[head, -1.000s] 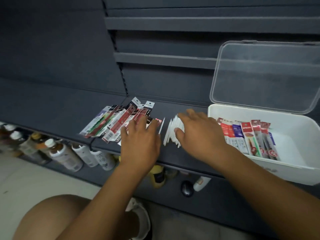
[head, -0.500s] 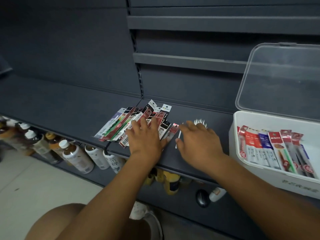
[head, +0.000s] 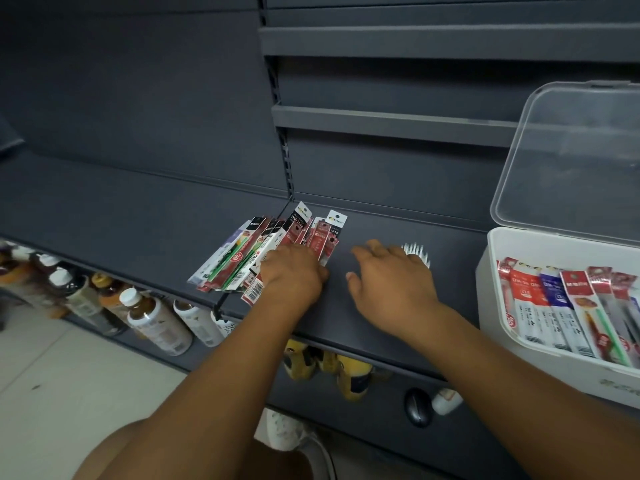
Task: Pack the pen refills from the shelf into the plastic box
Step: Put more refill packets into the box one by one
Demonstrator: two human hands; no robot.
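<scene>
On the dark shelf (head: 138, 216) a fanned pile of pen refill packets (head: 239, 258) lies flat, mostly red, green and black, with their hang-tabs pointing toward the back wall. The left hand (head: 294, 277) rests on the near right part of this pile with its fingers bent down onto the packets; their tips are hidden, so I cannot tell whether they pinch anything. Just beside it, the right hand (head: 391, 285) lies palm down with its fingers (head: 377, 249) spread loosely and the thumb held out to the left, covering a small bunch of loose white refills (head: 417, 253) whose tips stick out beyond the fingers. Further right stands the white plastic box (head: 519, 244), its clear lid (head: 571, 161) tipped up, with a row of refill packets (head: 568, 306) already inside. Bottles (head: 152, 317) lie on the lower shelf.
</scene>
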